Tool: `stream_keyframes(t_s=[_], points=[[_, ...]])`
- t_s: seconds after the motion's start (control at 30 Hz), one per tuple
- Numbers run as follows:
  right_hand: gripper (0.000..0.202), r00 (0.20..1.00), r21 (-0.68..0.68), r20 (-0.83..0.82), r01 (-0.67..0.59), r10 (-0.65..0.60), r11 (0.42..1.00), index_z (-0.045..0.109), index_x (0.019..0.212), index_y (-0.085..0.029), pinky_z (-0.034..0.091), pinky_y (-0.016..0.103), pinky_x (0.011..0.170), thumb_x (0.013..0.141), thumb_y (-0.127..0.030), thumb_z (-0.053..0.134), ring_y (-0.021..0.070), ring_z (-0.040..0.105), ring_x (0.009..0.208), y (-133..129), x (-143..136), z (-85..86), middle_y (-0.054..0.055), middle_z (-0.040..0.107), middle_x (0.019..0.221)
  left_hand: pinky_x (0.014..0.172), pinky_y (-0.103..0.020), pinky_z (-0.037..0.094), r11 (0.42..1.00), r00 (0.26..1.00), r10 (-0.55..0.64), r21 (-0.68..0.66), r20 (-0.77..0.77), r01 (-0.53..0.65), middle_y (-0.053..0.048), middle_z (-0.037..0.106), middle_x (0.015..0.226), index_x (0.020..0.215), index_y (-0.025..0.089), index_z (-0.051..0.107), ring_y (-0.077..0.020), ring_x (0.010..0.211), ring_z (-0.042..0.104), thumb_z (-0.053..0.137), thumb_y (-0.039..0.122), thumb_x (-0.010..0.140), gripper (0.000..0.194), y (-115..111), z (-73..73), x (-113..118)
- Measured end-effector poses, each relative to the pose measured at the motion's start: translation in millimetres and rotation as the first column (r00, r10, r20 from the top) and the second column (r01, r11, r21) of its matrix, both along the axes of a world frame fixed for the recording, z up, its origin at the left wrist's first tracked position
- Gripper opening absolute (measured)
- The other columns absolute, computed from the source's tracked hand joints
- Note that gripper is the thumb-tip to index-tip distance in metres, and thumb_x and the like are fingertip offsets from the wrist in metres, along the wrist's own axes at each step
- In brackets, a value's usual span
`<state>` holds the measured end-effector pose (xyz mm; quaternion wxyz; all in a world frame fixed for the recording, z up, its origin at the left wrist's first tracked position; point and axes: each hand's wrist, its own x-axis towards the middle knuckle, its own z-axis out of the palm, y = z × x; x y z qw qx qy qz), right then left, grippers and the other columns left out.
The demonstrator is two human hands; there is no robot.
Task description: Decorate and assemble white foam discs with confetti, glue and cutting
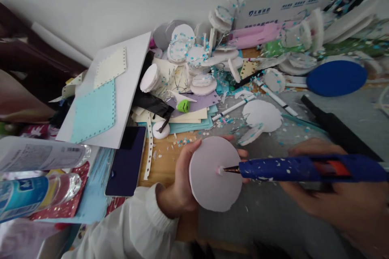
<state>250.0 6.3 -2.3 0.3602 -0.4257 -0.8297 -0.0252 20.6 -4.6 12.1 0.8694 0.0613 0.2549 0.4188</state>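
My left hand (182, 178) is closed around the edge of a round white foam disc (212, 192), its flat face turned up toward me. In my right hand (343, 206) is a blue hot glue gun (279, 169) flecked with white bits. The gun's dark nozzle points left, its tip at a small glossy blob near the disc's middle. Behind the disc lie another white disc (264, 115) and a smaller one (252, 134) leaning against it. Part of my left fingers is hidden behind the disc.
White discs with blue star sprigs (185, 46) crowd the back. A blue oval (336, 77) and a black tool (340, 129) lie at right. At left are a phone (126, 162), a white board (127, 101) with punched paper, and a bottle (39, 194). Scraps litter the grey mat (243, 226).
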Motion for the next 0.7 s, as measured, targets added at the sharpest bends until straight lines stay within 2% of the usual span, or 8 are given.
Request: stream_keyframes(t_s=[0.4,0.7], points=[[0.026,1.0,-0.06,-0.013,-0.009,0.008,0.998,0.048,0.095,-0.021,0.05,0.029,0.057,0.079,-0.033,0.065,0.0181,0.063,0.068,-2.1,5.1,-3.6,0.001,0.057,0.08,0.075,-0.038,0.052,1.0,1.0,-0.023,0.006,-0.003,0.023,-0.013,0.07,0.107,0.117,0.015,0.062,-0.0282,0.083,0.068,0.054,0.054,0.077,0.056,0.4,-3.2,-0.4],[0.028,1.0,-0.03,0.017,0.002,-0.001,1.0,0.05,0.099,-0.02,0.053,0.032,0.061,0.08,-0.034,0.065,0.0213,0.065,0.07,-1.5,6.0,-4.7,0.004,0.059,0.083,0.077,-0.039,0.053,1.0,1.0,-0.027,-0.006,0.005,0.027,-0.013,0.07,0.106,0.116,0.015,0.063,-0.0279,0.083,0.068,0.053,0.053,0.077,0.055,-0.4,-4.5,-1.3]])
